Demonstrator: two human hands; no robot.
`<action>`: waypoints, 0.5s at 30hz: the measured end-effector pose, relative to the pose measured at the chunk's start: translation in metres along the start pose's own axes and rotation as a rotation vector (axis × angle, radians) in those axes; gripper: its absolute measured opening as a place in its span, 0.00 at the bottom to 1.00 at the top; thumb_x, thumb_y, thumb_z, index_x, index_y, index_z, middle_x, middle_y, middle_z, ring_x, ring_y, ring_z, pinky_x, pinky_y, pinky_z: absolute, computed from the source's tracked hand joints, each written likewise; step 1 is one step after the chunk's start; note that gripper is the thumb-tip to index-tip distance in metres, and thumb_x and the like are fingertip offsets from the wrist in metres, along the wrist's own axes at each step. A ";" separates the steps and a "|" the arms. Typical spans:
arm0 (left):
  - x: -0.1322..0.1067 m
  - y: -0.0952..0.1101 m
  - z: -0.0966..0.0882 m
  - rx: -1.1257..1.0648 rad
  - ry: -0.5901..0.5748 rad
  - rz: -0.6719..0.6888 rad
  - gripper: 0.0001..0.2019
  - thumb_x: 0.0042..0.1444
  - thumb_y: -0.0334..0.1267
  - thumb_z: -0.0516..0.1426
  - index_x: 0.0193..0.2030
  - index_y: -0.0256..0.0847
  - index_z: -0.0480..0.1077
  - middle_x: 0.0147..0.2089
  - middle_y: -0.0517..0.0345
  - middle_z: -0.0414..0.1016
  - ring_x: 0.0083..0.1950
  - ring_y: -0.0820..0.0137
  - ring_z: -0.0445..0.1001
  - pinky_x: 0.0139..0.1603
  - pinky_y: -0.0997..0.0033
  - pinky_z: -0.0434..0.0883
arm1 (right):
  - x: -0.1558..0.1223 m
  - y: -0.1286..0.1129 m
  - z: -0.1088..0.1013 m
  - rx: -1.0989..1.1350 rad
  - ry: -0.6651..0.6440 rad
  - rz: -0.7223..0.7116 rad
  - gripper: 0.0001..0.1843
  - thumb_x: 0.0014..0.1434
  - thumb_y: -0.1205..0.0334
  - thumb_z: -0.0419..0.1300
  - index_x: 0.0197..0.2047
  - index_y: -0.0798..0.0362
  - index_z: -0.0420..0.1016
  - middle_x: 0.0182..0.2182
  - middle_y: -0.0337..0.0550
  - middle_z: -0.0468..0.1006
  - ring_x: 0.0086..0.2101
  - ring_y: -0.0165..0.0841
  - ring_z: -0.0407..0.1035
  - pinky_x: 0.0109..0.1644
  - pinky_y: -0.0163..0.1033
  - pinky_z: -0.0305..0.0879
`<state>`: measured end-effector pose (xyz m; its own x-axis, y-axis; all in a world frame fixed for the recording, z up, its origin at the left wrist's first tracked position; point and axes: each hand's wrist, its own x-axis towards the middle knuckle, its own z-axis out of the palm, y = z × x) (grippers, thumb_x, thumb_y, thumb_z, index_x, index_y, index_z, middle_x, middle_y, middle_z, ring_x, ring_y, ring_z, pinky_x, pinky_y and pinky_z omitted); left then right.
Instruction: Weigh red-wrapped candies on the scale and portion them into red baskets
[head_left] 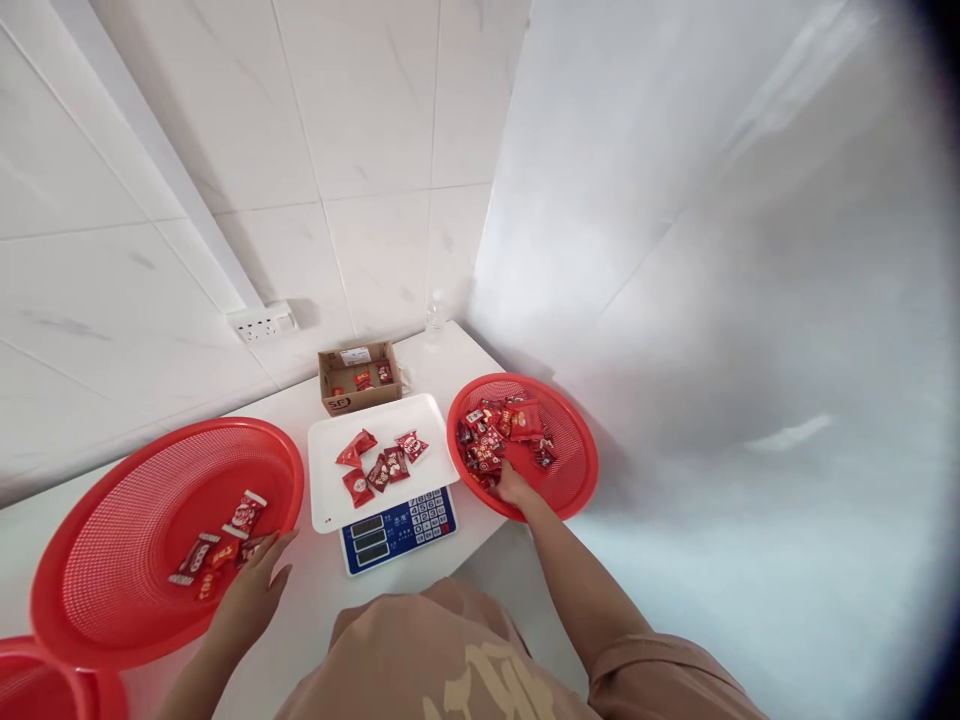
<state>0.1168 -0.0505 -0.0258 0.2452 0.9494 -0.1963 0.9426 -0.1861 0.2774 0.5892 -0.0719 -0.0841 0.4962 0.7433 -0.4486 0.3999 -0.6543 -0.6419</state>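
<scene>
My left hand [255,595] is at the near right rim of the large red plastic basket [105,540], its fingers stretched and the thumb apart. Inside that basket lie several wrapped sweets [246,513], some partly behind my fingers. My right hand [513,487] reaches over the near rim of the right red basket [581,460]. Its fingertips are among a pile of red sweet packets [487,450], and the packets hide whether they grip one. Between the baskets, several red sweets [358,487] lie on the white tray [330,450] of a digital scale [401,530] with a blue keypad.
A small cardboard box [341,405] with a few sweets stands behind the scale. A clear bottle [435,312] is at the table's back corner. Another red basket [105,695] shows at lower left. Tiled wall behind carries a socket [262,322]; a pale wall [712,350] rises at right.
</scene>
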 end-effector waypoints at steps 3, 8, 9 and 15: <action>-0.001 0.003 -0.002 -0.005 0.000 -0.002 0.22 0.60 0.37 0.45 0.59 0.42 0.67 0.62 0.50 0.70 0.63 0.60 0.67 0.56 0.61 0.71 | 0.000 0.001 -0.005 0.070 -0.013 -0.040 0.29 0.35 0.69 0.67 0.45 0.53 0.75 0.35 0.48 0.80 0.37 0.44 0.73 0.42 0.48 0.69; -0.003 0.006 -0.004 -0.022 -0.024 -0.016 0.23 0.60 0.37 0.43 0.60 0.41 0.66 0.62 0.47 0.69 0.64 0.58 0.65 0.56 0.58 0.71 | -0.001 0.010 -0.016 0.140 -0.021 -0.039 0.08 0.41 0.69 0.61 0.29 0.53 0.77 0.27 0.42 0.79 0.32 0.39 0.74 0.38 0.45 0.71; -0.003 0.006 -0.004 -0.022 -0.033 -0.019 0.24 0.60 0.37 0.43 0.60 0.41 0.65 0.63 0.47 0.68 0.64 0.58 0.65 0.57 0.59 0.70 | -0.001 0.012 -0.018 0.138 -0.008 -0.032 0.07 0.41 0.69 0.61 0.28 0.53 0.76 0.27 0.43 0.79 0.32 0.39 0.74 0.39 0.45 0.70; -0.001 0.003 -0.003 -0.008 -0.051 -0.023 0.24 0.60 0.37 0.43 0.61 0.42 0.64 0.64 0.49 0.67 0.66 0.59 0.63 0.59 0.59 0.68 | 0.005 0.015 -0.019 0.034 0.113 -0.016 0.30 0.42 0.68 0.61 0.52 0.54 0.73 0.49 0.54 0.74 0.50 0.45 0.68 0.54 0.49 0.63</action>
<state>0.1192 -0.0513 -0.0219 0.2346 0.9393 -0.2504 0.9464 -0.1619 0.2795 0.6119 -0.0810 -0.0843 0.5746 0.7318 -0.3666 0.3830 -0.6362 -0.6697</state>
